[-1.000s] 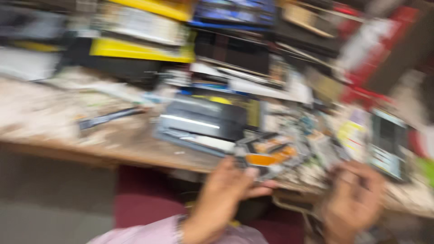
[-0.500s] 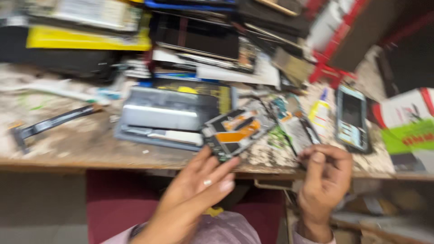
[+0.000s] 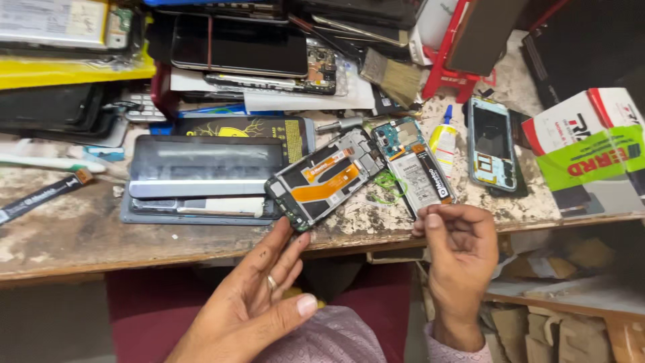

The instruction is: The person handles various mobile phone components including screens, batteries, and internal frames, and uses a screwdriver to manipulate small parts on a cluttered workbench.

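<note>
**Opened phone frame at the bench edge, both hands below it**

The left hand [image 3: 265, 296] sits low in the centre of the frame, palm up and fingers spread loosely, holding nothing; its fingertips [image 3: 300, 240] touch the lower corner of the opened phone frame [image 3: 324, 178]. That frame lies tilted on the worn wooden bench [image 3: 74, 235], just above the front edge in the middle of the picture, with an orange flex cable [image 3: 325, 187] running across its inside. A ring [image 3: 271, 282] shows on one finger.

The right hand [image 3: 462, 259] is in the lower right of centre, its fingers curled narrow towards the thumb; whether anything small is pinched there cannot be told. It hovers just below a second opened phone with its battery [image 3: 421, 172] showing, which lies just beside the first frame.

To the left of the frame rests a dark flat tablet-like panel [image 3: 201, 176]. A small glue bottle [image 3: 443, 138] and a blue-edged phone [image 3: 492, 142] lie further right, with a white and green box [image 3: 591, 144] at the right edge. Stacked phones and screens [image 3: 238, 47] crowd the top of the frame.
</note>
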